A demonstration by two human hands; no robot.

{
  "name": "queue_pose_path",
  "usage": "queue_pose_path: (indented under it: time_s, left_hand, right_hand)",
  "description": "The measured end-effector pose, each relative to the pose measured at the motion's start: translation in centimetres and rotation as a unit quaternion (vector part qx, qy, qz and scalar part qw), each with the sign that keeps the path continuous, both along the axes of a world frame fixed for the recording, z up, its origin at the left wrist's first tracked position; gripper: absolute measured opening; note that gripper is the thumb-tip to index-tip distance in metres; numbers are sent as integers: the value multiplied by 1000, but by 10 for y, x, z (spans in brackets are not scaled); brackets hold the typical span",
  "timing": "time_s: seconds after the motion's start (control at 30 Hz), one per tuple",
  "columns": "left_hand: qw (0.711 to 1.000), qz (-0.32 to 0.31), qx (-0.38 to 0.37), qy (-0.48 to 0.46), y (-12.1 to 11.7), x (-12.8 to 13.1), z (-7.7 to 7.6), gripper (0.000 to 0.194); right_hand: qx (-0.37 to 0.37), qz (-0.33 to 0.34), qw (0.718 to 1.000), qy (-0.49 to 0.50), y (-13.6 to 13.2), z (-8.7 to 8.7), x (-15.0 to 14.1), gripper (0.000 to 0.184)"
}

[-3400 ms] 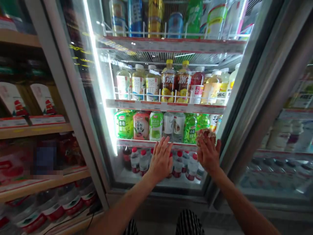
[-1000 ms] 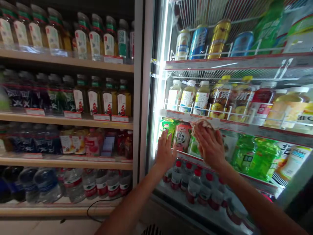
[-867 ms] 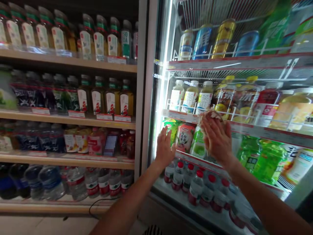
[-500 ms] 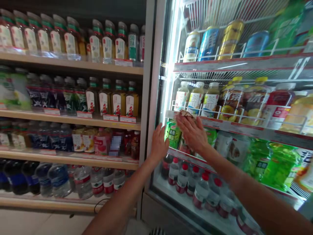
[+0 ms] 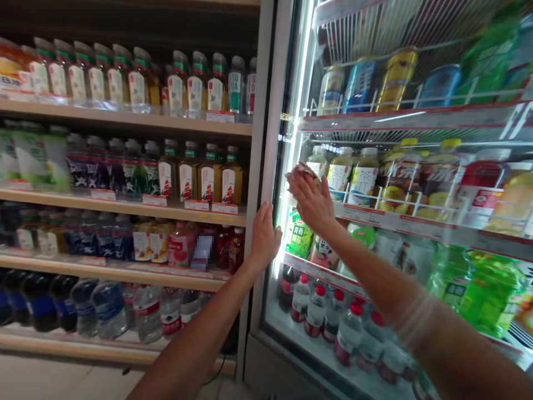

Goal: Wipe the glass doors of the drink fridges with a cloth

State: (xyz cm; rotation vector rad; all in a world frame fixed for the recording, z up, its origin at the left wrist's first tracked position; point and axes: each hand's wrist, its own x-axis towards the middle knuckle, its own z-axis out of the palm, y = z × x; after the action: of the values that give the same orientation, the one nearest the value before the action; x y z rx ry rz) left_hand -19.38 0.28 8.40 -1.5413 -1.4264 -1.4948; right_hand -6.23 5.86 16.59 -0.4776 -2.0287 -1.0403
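Note:
My right hand (image 5: pixel 310 197) lies spread over a crumpled, pale and brownish cloth (image 5: pixel 303 171), pressing it against the glass door (image 5: pixel 287 222) of a lit drinks fridge. The cloth sticks out above and to the left of my fingers; the rest is hidden under the hand. Lower and to the left, my left hand (image 5: pixel 264 236) rests on the door's metal frame (image 5: pixel 257 272), fingers stretched upward and thumb apart, with nothing in it. Behind the glass near my right hand stand tea bottles (image 5: pixel 338 169) and a green drink pack (image 5: pixel 298 233).
Inside the fridge are cans (image 5: pixel 360 83) on the upper rack and red-capped bottles (image 5: pixel 316 311) at the bottom. To the left, an open wooden shelf unit (image 5: pixel 125 205) carries rows of bottled drinks. The tiled floor (image 5: pixel 54 378) shows at lower left.
My right hand has slid the cloth up and slightly left across the glass. My left hand stays at the door frame, a little lower in view. The view has shifted slightly left.

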Motion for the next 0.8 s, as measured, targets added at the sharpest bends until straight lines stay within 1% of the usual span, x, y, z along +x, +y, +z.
queue_pose_path:
  time_s: [0.03, 0.13, 0.17, 0.2, 0.23, 0.3, 0.37, 0.4, 0.43, 0.53, 0.57, 0.6, 0.7, 0.73, 0.77, 0.8]
  left_hand:
    - [1000, -1, 6, 3, 0, 2, 3, 59]
    - [1000, -8, 25, 16, 1, 8, 13, 57]
    - [999, -9, 27, 20, 2, 10, 16, 56]
    - [999, -8, 29, 22, 2, 11, 20, 56]
    - [999, -6, 30, 22, 3, 13, 23, 56]
    - [999, -5, 34, 23, 4, 16, 31, 56]
    - [999, -8, 41, 28, 4, 23, 39, 55]
    - [998, -11, 45, 34, 5, 27, 43, 55]
    - [998, -14, 48, 43, 5, 31, 48, 54]
    - [995, -22, 56, 80, 6, 48, 63, 52]
    - [994, -23, 59, 94, 6, 54, 68, 51]
    - [992, -24, 62, 107, 7, 61, 73, 50]
    - [988, -26, 69, 132, 10, 78, 88, 49]
    - [988, -28, 70, 136, 12, 83, 92, 49]
    - [988, -30, 70, 137, 15, 88, 96, 49]
    - [988, -31, 71, 134, 18, 91, 99, 48]
  right_hand:
    - [4, 3, 1000, -9, 0, 2, 2, 60]
    - [19, 22, 994, -106, -2, 3, 10, 60]
    - [21, 25, 992, -124, -2, 6, 14, 60]
    - [21, 22, 992, -120, -2, 11, 18, 59]
    - [18, 14, 995, -94, -2, 19, 23, 59]
    - [12, -6, 1000, -2, -2, 38, 35, 60]
    - [11, -20, 998, 65, -4, 51, 49, 60]
    - [13, -24, 997, 69, -5, 53, 57, 60]
    - [17, -27, 998, 51, -7, 52, 64, 60]
    - [32, -39, 998, -30, -9, 49, 88, 62]
    - [37, -48, 998, -25, -9, 50, 97, 63]
    - [42, -60, 997, 4, -8, 53, 106, 63]
    - [61, -94, 983, 142, -9, 63, 132, 64]
    - [68, -99, 980, 161, -9, 63, 139, 64]
    - [76, -100, 980, 152, -10, 61, 147, 64]
    - [86, -97, 984, 118, -10, 59, 154, 65]
